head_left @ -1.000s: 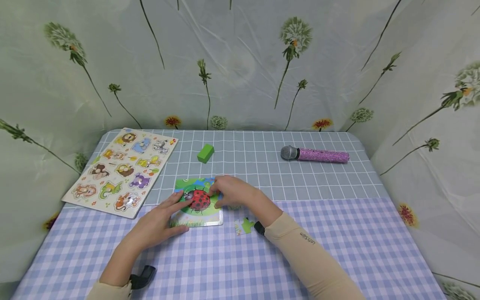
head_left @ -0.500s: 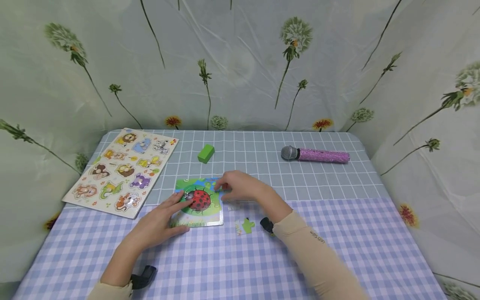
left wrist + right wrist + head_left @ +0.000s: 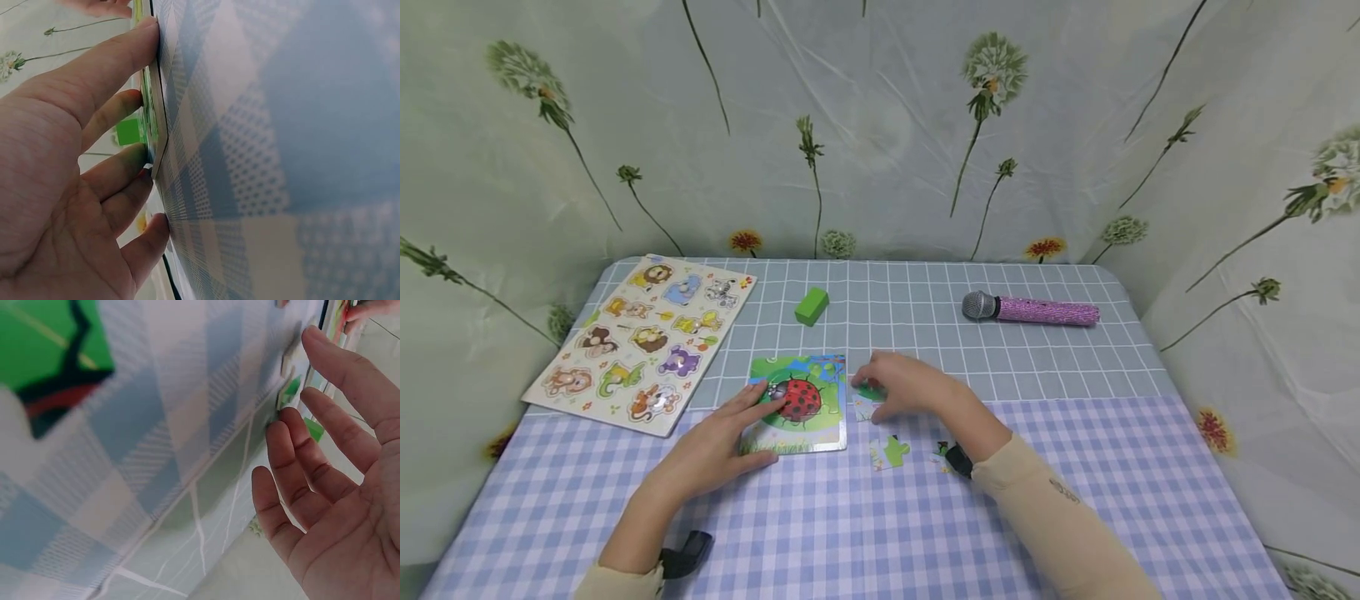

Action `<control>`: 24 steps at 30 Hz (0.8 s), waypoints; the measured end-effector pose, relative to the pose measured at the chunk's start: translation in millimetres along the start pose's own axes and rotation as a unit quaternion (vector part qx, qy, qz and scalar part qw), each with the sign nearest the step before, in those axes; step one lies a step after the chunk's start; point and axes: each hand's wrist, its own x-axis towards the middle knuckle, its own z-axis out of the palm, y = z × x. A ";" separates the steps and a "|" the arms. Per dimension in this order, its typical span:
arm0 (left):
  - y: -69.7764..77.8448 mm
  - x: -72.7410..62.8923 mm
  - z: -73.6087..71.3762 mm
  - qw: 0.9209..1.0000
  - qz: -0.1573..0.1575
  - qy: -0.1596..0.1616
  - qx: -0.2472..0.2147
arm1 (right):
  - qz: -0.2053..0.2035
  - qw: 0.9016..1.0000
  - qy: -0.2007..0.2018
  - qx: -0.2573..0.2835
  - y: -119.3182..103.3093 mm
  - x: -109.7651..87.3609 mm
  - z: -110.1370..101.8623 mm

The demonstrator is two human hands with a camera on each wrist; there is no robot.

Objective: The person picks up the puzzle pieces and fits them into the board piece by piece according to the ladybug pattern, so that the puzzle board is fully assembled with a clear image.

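Ladybird puzzle [image 3: 802, 402]: left grip [image 3: 718, 440] (fingers spread) touches it.

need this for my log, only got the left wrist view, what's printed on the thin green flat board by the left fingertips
Observer: A red ladybug with black spots, on a square board.
Operator: and what's at the other hand, just a bit of it shows
Observer: A flat piece printed red and green shows under the right hand; I can't tell if it's gripped.
Operator: anything at the back right
Observer: A microphone with a silver mesh head and glittery purple handle lies there.
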 end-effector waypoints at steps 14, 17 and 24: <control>2.1 0.1 -0.7 1.000 0.012 0.022 0.017 | -0.004 1.000 0.016 -0.002 5.2 -5.7 5.3; 3.1 0.8 -0.8 0.999 0.015 0.024 0.018 | -0.005 1.000 0.019 -0.002 5.6 -6.9 5.2; 4.6 1.3 -1.5 1.000 0.006 0.018 0.014 | -0.013 0.999 0.029 0.013 7.6 -8.6 5.9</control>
